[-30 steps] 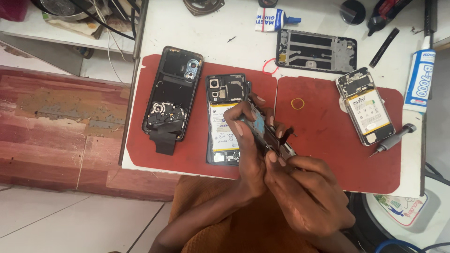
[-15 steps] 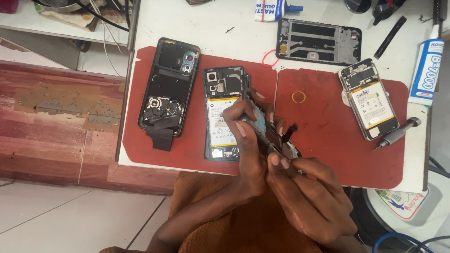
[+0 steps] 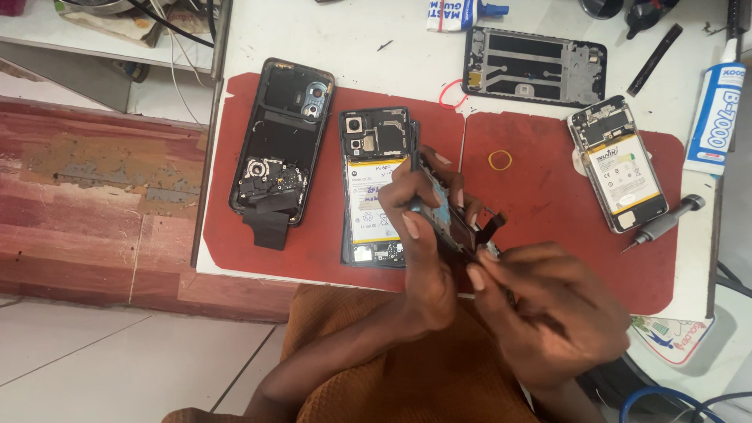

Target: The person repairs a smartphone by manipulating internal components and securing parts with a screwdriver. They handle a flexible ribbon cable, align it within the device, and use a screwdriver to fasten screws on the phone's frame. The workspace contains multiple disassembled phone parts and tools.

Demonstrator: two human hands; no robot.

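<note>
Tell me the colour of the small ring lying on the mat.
The ring is yellow, on the red mat; head view.

White table [image 3: 368, 47] up top, and two red mats [image 3: 548, 196] are spread across it side by side. On the bare top: a glue tube [image 3: 462, 14] at the far edge, a black phone frame [image 3: 534, 66] just beside it, a black strip [image 3: 655, 48], a second, bigger glue tube [image 3: 714, 113] on the right. A screwdriver [image 3: 666, 223] lies at the right mat's edge.
</note>
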